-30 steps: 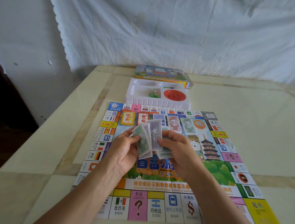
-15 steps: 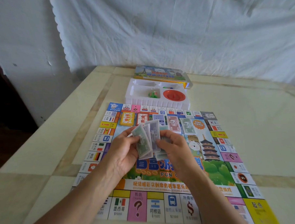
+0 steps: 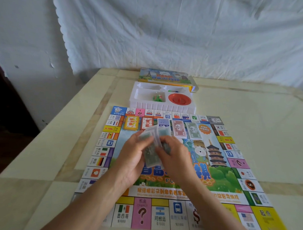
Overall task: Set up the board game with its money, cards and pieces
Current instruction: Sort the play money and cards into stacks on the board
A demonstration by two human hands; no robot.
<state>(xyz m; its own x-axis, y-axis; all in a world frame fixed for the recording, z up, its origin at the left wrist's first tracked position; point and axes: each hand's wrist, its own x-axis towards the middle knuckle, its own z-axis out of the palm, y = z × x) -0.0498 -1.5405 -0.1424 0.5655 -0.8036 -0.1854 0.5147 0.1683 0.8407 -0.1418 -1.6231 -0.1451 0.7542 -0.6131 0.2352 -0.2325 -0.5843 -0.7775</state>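
On cream table (image 3: pixel 45 164), game board (image 3: pixel 219 179)

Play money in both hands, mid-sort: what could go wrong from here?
1. The fanned notes are loosely pinched between the left hand and right hand; one could slip onto the board.
2. The hands hover beside the sorted stacks; a brush might scatter them.

Board (image 3: pixel 168 189) sits on the desk (image 3: pixel 44 154), tray (image 3: pixel 162 106) just past its far edge, box lid (image 3: pixel 164 77) behind that, card and money stacks (image 3: pixel 179 129) along the board's far side.
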